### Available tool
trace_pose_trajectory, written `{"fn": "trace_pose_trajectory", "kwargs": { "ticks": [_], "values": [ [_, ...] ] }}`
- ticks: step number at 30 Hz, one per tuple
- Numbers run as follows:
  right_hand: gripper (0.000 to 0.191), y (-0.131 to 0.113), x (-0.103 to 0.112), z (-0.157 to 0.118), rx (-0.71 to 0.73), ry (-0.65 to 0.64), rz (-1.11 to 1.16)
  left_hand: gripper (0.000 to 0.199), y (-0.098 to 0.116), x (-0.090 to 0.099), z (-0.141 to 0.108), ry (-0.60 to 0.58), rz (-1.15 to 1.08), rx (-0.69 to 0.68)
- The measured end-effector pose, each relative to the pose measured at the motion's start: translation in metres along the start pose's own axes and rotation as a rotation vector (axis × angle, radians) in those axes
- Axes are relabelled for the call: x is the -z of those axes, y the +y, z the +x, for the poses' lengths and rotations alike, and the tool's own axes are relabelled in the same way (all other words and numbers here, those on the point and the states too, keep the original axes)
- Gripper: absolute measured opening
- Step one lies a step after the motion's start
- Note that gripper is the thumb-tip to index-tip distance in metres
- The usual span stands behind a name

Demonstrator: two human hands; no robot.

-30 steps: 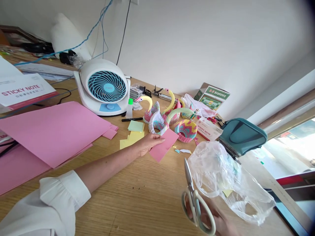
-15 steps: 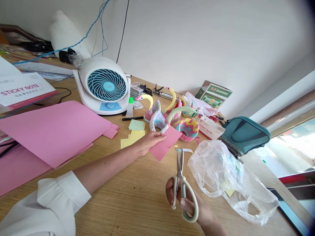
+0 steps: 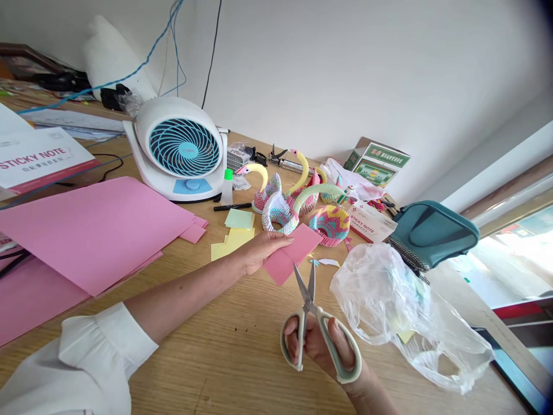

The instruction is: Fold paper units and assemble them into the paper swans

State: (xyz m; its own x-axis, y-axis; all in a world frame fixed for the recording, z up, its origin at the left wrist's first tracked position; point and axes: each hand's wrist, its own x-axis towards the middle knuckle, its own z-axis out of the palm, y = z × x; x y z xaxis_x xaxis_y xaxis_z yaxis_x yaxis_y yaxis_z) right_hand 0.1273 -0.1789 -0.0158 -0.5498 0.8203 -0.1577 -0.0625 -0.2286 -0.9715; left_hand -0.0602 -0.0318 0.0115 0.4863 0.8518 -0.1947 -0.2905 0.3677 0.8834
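Note:
My left hand pinches the upper left edge of a small sheet of pink paper, held above the wooden table. In my right hand is a pair of scissors with pale handles, my fingers through the loops. The blades stand apart, points upward, with one tip close to the lower edge of the paper; whether it touches I cannot tell. Just behind the paper are folded-paper swans with yellow and pale green necks, and a round paper piece in pink, yellow and blue.
Large pink sheets lie at the left, with yellow sticky notes nearer the middle. A white fan stands behind them. On the right are a clear plastic bag, a teal case and a sticky note box.
The scissors have opened wider and moved slightly left, bringing a blade tip close to the pink paper. My left hand keeps its hold, nearly still.

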Motion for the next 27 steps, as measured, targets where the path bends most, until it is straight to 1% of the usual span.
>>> {"fn": "trace_pose_trajectory", "kwargs": {
  "ticks": [4,6,8,10,14,18,27],
  "values": [
    [0.072,-0.002,0.004,0.0,0.083,0.019,0.077,0.039,-0.004,0.004,0.002,-0.055,0.127,-0.057],
    [0.072,-0.004,0.007,-0.001,0.101,0.079,0.07,0.041,-0.003,0.006,0.001,-0.095,0.188,-0.071],
    [0.07,-0.005,0.009,-0.001,0.127,0.151,0.072,0.045,0.0,0.005,-0.002,-0.159,0.249,-0.056],
    [0.065,-0.006,0.01,-0.001,0.168,0.176,0.111,0.048,0.006,0.005,-0.006,-0.224,0.314,-0.036],
    [0.058,-0.005,0.006,0.001,0.217,0.09,0.19,0.052,0.013,0.004,-0.011,-0.314,0.368,0.001],
    [0.061,-0.001,0.003,0.002,0.218,0.041,0.178,0.057,0.011,0.007,-0.01,-0.399,0.382,0.053],
    [0.071,0.005,0.01,0.0,0.098,0.045,0.082,0.052,0.013,0.014,-0.008,-0.43,0.536,0.13]
  ]
}}
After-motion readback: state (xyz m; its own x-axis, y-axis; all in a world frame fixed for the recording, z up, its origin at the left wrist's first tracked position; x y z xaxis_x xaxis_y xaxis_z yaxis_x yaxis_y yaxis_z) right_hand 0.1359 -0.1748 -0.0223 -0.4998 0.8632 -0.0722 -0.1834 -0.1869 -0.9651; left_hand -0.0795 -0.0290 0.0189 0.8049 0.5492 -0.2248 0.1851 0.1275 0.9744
